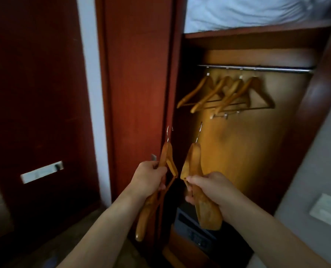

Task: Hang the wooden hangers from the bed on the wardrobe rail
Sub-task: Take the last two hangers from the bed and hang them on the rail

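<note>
I stand before an open wardrobe. My left hand [151,178] grips a wooden hanger [165,157] by one arm, its metal hook pointing up beside the wardrobe's left edge. In my right hand [212,187] is a second, broader wooden hanger [193,161], hook up as well. Both hangers are well below the metal rail [255,68], which runs across the top of the wardrobe. Several wooden hangers [226,93] hang on that rail, bunched toward its left half. The bed is out of view.
White bedding [257,12] lies on the shelf above the rail. A dark safe [195,227] sits low inside the wardrobe. The red-brown wardrobe panel [137,84] stands at the left, with a dark door [35,93] beyond it. A grey wall [315,180] closes the right.
</note>
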